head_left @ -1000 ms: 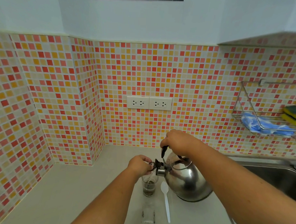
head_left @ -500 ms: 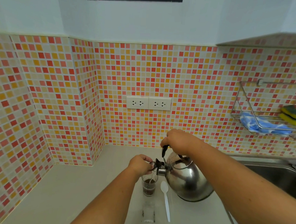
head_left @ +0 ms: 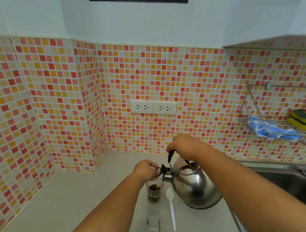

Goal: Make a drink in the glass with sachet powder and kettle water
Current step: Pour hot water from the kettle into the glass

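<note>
A small clear glass [head_left: 154, 194] stands on the counter, about two-thirds full of dark brown liquid. A shiny steel kettle [head_left: 195, 186] is tilted left over it, and a thin stream of water runs from its spout into the glass. My right hand [head_left: 184, 144] grips the kettle's black handle from above. My left hand [head_left: 146, 169] pinches the black spout cap, holding it open just above the glass. A pale sachet [head_left: 153, 220] lies flat on the counter in front of the glass.
A white plastic spoon [head_left: 171, 206] lies right of the glass. The steel sink [head_left: 285, 181] sits at the right. A wire rack [head_left: 273, 130] on the tiled wall holds a blue cloth and sponges. Two wall sockets [head_left: 153, 107] are behind.
The dark liquid in the glass has risen as the kettle keeps pouring. Both hands and the kettle stay almost where they were.
</note>
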